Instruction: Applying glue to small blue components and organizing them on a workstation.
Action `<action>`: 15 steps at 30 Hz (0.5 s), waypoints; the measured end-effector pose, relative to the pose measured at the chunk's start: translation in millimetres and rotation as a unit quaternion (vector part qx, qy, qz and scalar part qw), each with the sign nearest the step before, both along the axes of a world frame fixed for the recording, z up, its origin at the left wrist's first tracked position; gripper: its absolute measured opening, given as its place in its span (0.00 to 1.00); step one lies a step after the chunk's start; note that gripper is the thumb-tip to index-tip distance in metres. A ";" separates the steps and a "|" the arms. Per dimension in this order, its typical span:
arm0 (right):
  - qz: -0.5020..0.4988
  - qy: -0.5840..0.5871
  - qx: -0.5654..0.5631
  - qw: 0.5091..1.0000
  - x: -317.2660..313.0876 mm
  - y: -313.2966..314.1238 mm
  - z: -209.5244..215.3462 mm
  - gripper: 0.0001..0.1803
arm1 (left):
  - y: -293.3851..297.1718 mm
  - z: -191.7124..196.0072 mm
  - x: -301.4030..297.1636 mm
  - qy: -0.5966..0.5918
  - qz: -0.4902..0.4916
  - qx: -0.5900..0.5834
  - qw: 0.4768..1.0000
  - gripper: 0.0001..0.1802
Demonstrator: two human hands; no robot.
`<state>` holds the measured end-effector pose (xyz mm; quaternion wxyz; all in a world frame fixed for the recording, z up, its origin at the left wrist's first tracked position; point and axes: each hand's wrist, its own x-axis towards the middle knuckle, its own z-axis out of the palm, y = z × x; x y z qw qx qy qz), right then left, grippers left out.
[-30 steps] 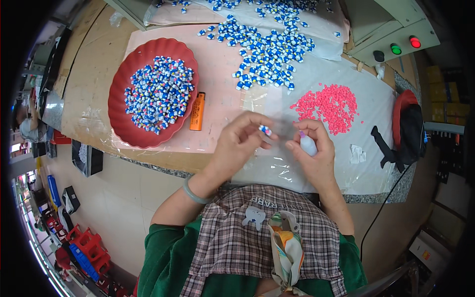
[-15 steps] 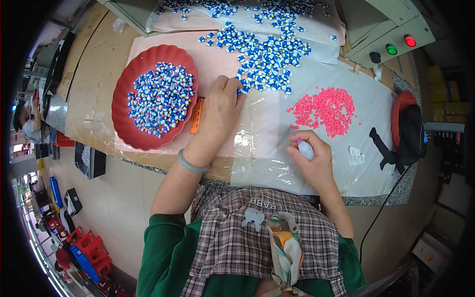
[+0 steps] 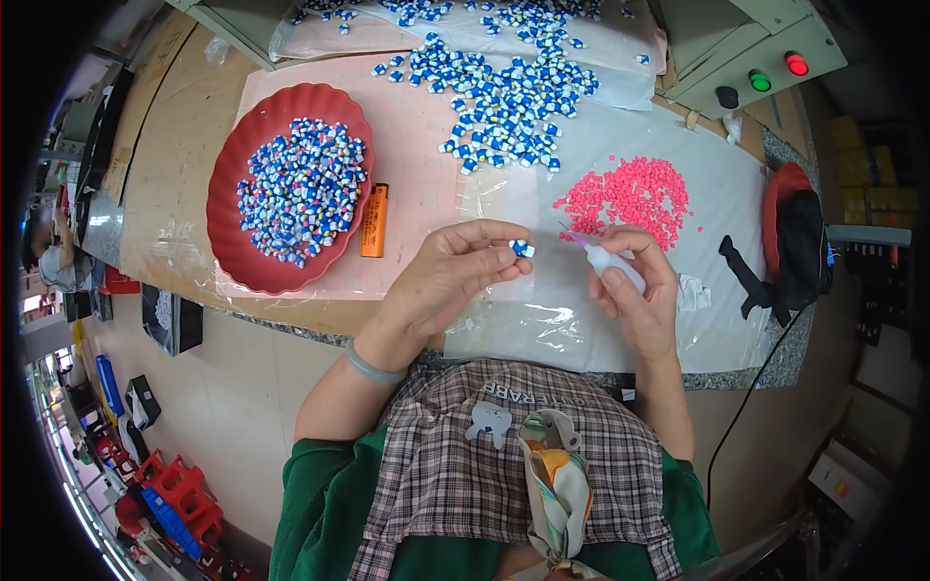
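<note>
Between the thumb and fingertips of my left hand is a small blue-and-white piece, pinched above the plastic-covered table. My right hand grips a small white squeeze bottle with a purple needle tip, which points up and left towards a pink pile. That pile of little pink pieces lies just beyond my right hand. Farther off, many loose blue-and-white pieces are spread over the sheet. A red scalloped dish on the left holds a heap of similar pieces, some with pink on them.
An orange cylinder lies beside the dish. A crumpled white scrap rests right of my right hand. At the far right are a metal box with red and green buttons and a black cloth-like item against a red dish, with a cable below.
My left hand has come back from the blue-and-white spread towards me, with one piece now in its fingers. My right hand has shifted slightly, and the bottle's tip shows more fully.
</note>
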<state>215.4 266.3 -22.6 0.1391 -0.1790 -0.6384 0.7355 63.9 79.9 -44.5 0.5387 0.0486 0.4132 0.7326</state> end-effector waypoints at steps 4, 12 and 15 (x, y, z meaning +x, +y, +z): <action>-0.051 0.008 0.035 0.998 3.3 0.3 -0.1 0.16 | 3.7 -1.0 13.6 0.047 -0.007 -0.017 0.999 0.13; -0.115 0.026 0.167 0.979 4.8 -8.2 13.9 0.22 | 4.8 1.7 24.8 0.167 -0.027 -0.036 0.985 0.11; -0.090 0.061 0.257 0.960 9.8 -5.6 8.3 0.25 | 4.8 -0.7 27.7 0.203 -0.031 -0.063 0.977 0.11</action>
